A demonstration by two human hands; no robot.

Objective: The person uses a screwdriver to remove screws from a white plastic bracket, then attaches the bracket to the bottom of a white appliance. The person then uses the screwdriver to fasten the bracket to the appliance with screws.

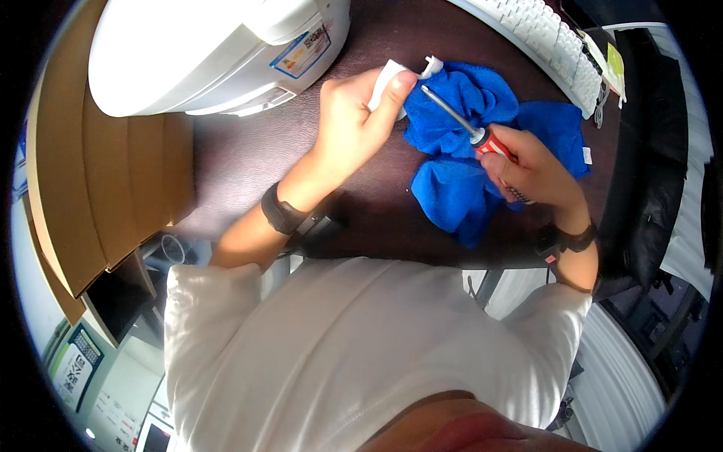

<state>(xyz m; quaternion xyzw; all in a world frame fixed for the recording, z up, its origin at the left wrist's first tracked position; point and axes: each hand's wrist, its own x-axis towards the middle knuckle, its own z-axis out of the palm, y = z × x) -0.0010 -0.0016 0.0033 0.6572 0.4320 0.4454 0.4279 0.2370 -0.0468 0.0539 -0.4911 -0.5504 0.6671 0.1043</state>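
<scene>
My left hand [348, 120] is closed around a white plastic piece [385, 81], thumb pressed on its near side. A small curved white part [432, 68] sticks out just to the right of the thumb; whether it belongs to the same piece I cannot tell. In my right hand [531, 167] is a screwdriver [453, 111] with a red handle, its fingers wrapped round the grip. Its metal tip points up and left, a little apart from my left thumb. Beneath both lies a crumpled blue cloth [450, 197] on the dark brown table [256, 154].
A large white appliance [173, 56] with a label stands at the upper left. Brown cardboard [113, 162] rises along the left side. At the upper right is a white keyboard [546, 41], with papers [614, 68] beside it. A black padded thing [648, 158] borders the table's right.
</scene>
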